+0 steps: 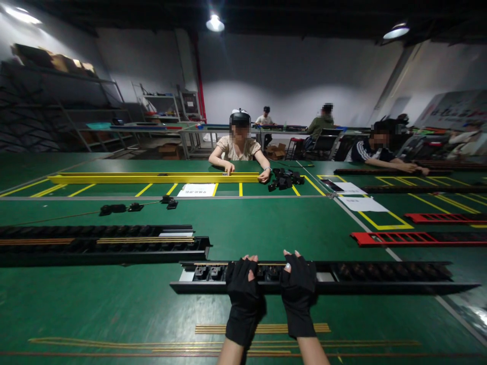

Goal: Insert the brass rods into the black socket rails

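Observation:
A long black channel (380, 288) lies across the green table before me, with small black blocks (216, 272) in a row inside it. A thin brass rod (218, 263) runs along its far side. My left hand (242, 281), in a black fingerless glove, is closed over the channel left of its middle, fingertips at the far wall and thumb nearer me. A short way to the right, my right hand (299, 279), gloved alike, grips the far wall in the same manner. Parts of the blocks and rod are hidden under both hands.
Loose brass rods (262, 328) lie nearest me. Another black channel (114, 256) is at left, red frames (414, 238) at right. Across the table, a co-worker (238, 144) handles a yellow channel (152, 178) near black parts (285, 178); another person (376, 147) works at right.

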`<state>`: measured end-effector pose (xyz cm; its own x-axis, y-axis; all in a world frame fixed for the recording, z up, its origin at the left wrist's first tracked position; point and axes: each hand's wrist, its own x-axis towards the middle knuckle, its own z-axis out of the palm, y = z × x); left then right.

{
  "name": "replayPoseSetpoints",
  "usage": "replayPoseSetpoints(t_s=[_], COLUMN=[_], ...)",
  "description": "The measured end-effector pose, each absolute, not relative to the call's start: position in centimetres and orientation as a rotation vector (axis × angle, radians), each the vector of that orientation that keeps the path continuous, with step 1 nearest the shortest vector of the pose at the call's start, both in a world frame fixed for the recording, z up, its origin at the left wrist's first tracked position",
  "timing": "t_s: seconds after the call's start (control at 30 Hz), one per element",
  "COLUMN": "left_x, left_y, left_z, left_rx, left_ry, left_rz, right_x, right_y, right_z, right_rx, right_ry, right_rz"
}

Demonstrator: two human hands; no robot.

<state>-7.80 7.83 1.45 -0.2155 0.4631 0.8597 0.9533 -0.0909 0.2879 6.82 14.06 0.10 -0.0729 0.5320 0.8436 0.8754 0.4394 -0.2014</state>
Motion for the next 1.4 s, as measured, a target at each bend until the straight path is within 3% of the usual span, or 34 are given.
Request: replayPoseSetpoints(t_s=[0.47, 1.4], left_x=[-7.9, -8.1], left_y=[7.7, 8.1], left_z=[2.0, 1.2], left_rx=[-1.553, -1.545], left_ry=[-1.678, -1.665], left_rz=[-1.301, -1.264], right_x=[6.2, 2.2], right_y=[13.9, 12.3], right_z=[0.6, 1.2], right_rx=[-1.323, -0.948], right_ry=[-1.690, -1.841], right_rz=[-0.537, -0.427])
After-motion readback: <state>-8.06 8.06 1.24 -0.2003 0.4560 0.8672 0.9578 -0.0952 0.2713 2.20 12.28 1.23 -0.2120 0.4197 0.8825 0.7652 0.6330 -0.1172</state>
